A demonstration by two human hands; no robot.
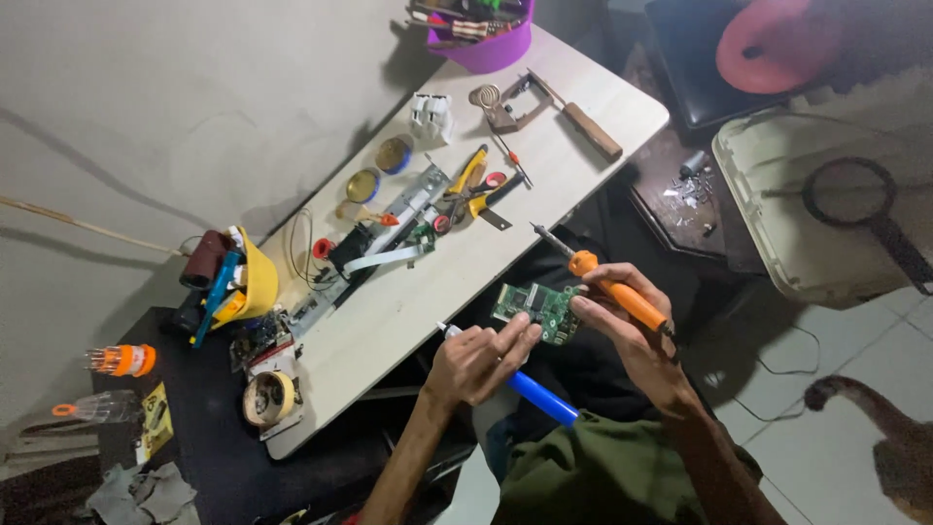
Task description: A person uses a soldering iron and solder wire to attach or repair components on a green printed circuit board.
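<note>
Left hand (478,362) grips blue desoldering pump (530,387) and pinches green circuit board (537,311) above lap, just off desk (418,301). Right hand (632,331) holds orange soldering iron (607,284). Mid-rework, likely; next needs tip on joint.

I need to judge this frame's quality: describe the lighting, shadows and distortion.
Head view: dim, uneven light; the pale wooden table is brightest, corners fall dark. The purple plastic tub casts a soft shadow leftwards. Wide-angle distortion slants the table edges. The small green circuit board between the hands is sharp enough, its parts too small to read.
</note>
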